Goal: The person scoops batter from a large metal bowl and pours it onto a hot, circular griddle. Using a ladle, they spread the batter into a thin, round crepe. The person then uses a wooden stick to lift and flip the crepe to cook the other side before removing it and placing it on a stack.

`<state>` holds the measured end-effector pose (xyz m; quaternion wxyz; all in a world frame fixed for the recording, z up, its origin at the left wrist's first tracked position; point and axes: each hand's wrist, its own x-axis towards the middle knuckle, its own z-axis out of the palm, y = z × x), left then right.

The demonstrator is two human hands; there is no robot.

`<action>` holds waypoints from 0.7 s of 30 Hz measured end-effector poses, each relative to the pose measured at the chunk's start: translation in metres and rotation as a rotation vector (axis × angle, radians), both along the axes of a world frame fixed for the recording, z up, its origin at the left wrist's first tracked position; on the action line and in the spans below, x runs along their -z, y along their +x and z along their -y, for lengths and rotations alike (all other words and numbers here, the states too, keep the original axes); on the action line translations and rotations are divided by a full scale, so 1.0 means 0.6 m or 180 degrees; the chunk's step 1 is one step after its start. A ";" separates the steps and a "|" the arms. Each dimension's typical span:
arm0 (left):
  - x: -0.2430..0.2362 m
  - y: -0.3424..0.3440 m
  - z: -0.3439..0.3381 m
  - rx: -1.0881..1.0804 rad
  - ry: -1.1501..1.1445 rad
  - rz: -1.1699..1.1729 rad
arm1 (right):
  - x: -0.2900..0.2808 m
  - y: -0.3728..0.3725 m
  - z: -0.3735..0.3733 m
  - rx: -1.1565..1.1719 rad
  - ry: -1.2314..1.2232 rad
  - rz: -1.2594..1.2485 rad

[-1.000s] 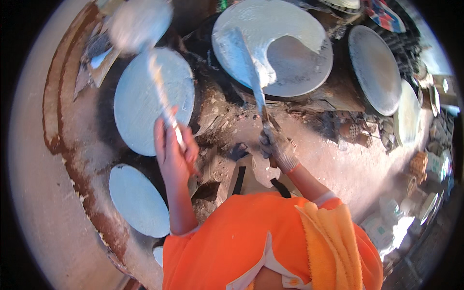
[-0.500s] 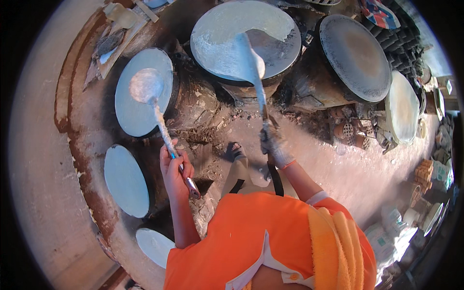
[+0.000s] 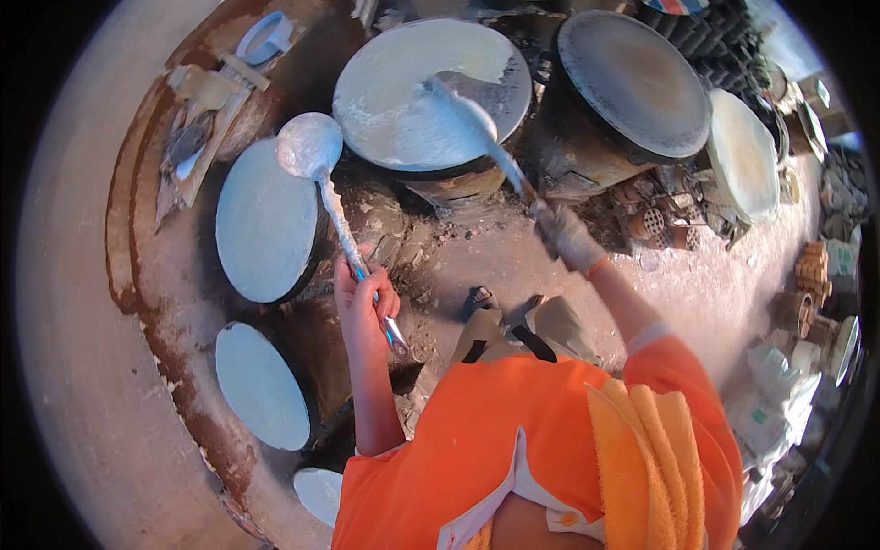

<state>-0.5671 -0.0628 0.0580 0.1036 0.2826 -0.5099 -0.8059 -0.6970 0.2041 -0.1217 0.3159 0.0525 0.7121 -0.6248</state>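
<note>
In my left hand (image 3: pixel 368 291), the fingers wrap round the handle of a long ladle (image 3: pixel 309 145) coated with pale batter. Its round bowl is held up between the left griddle (image 3: pixel 261 225) and the far middle griddle (image 3: pixel 390 69). My gloved right hand (image 3: pixel 566 236) grips a long-handled spatula (image 3: pixel 467 115), blurred by motion. Its pale blade lies over the far middle griddle, where white batter covers most of the surface. A dark uncovered patch shows at that griddle's right side. Whether the blade touches the batter, I cannot tell.
A darker griddle (image 3: pixel 632 82) stands on a stove at the right, with another pale disc (image 3: pixel 744 156) beyond it. More pale griddles (image 3: pixel 263 385) line my left. A blue-handled vessel (image 3: pixel 265 38) sits at the back left. Perforated bricks (image 3: pixel 653 225) lie below the right stove.
The view has shifted. My right hand has swung right and the spatula now slants more. The ladle's bowl has moved from over the left griddle toward the middle one.
</note>
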 end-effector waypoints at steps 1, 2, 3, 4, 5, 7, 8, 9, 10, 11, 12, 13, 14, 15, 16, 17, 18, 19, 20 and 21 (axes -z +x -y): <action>0.005 -0.011 0.001 0.0096 0.0040 -0.0099 | 0.004 -0.029 -0.024 -0.0074 0.0076 -0.0049; 0.005 -0.020 -0.003 0.0158 0.0117 -0.0106 | 0.007 -0.055 -0.032 -0.0151 0.0107 -0.0059; 0.006 -0.033 -0.007 0.0208 0.0193 -0.0126 | -0.004 -0.064 -0.026 -0.0216 0.0140 -0.0068; 0.007 -0.045 -0.013 0.0246 0.0270 -0.0149 | -0.016 -0.053 -0.015 -0.0394 0.0189 -0.0027; 0.004 -0.053 -0.018 0.0256 0.0254 -0.0162 | -0.038 -0.043 0.005 -0.0604 0.0209 0.0007; 0.006 -0.065 -0.033 0.0259 0.0246 -0.0158 | -0.054 -0.015 0.013 -0.0827 0.0251 -0.0136; -0.001 -0.070 -0.040 0.0289 0.0195 -0.0113 | -0.052 -0.010 0.004 -0.0843 0.0238 -0.0295; -0.004 -0.074 -0.046 0.0306 0.0147 -0.0089 | -0.041 -0.030 -0.021 -0.0829 0.0604 -0.0254; -0.007 -0.082 -0.054 0.0321 0.0099 -0.0065 | -0.027 -0.059 -0.053 -0.0815 0.0971 -0.0214; -0.004 -0.088 -0.063 0.0261 0.0013 0.0015 | -0.068 -0.088 -0.062 -0.0746 0.1059 -0.0476; -0.009 -0.092 -0.073 0.0188 -0.0097 0.0134 | -0.112 -0.119 -0.067 -0.0703 0.1129 -0.0738; -0.014 -0.103 -0.083 0.0182 -0.0177 0.0210 | -0.065 -0.134 -0.083 -0.0771 0.0715 -0.0416; -0.013 -0.110 -0.093 0.0164 -0.0182 0.0277 | -0.066 -0.145 -0.080 -0.0883 0.0312 -0.0110; -0.014 -0.115 -0.103 0.0146 -0.0187 0.0346 | -0.069 -0.144 -0.077 -0.1093 0.0302 0.0027; -0.014 -0.119 -0.110 0.0129 -0.0193 0.0417 | -0.075 -0.132 -0.073 -0.1302 0.0289 0.0166; -0.014 -0.122 -0.116 0.0212 -0.0193 0.0466 | -0.027 -0.101 -0.079 -0.0951 -0.0378 0.0410; -0.015 -0.123 -0.119 0.0260 -0.0161 0.0509 | 0.024 -0.097 -0.087 -0.0982 -0.0124 -0.0014; -0.016 -0.126 -0.121 0.0323 -0.0125 0.0526 | 0.070 -0.104 -0.097 -0.0996 0.0139 -0.0465; -0.011 -0.123 -0.119 0.0367 -0.0089 0.0547 | 0.007 -0.118 -0.083 -0.0674 0.0203 -0.0177; -0.011 -0.123 -0.115 0.0398 -0.0020 0.0502 | -0.063 -0.135 -0.068 -0.0325 0.0242 0.0097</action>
